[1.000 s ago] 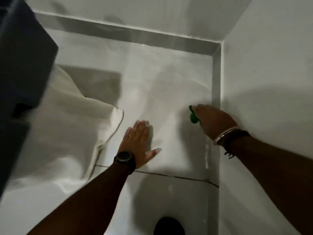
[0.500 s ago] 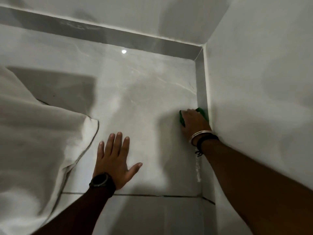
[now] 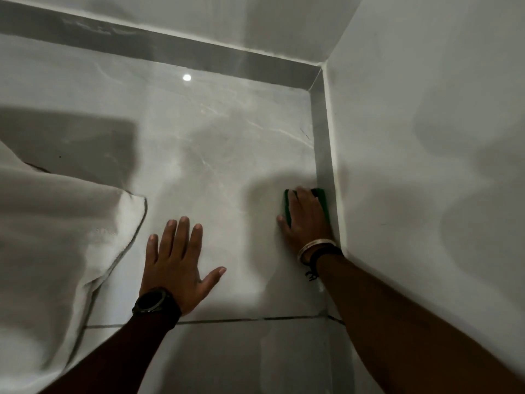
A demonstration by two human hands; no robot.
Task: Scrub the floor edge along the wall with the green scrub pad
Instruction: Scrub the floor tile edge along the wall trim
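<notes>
The green scrub pad [image 3: 323,199] lies flat on the pale floor tile, pushed up against the grey skirting strip [image 3: 322,143] at the foot of the right wall. My right hand [image 3: 308,218] presses down on the pad and covers most of it; only its green edges show at the left and right of my fingers. My left hand [image 3: 177,261] rests flat on the floor tile [image 3: 221,166] with fingers spread, a dark watch on its wrist, holding nothing.
A white cloth [image 3: 56,237] is heaped over the floor at the left. The right wall [image 3: 426,137] and back wall [image 3: 227,21] meet in a corner at the upper right. A dark grout line [image 3: 255,319] crosses the floor near my wrists.
My right hand has slid the pad from the open tile up against the right skirting strip. The view has shifted; my left hand stays flat on the floor.
</notes>
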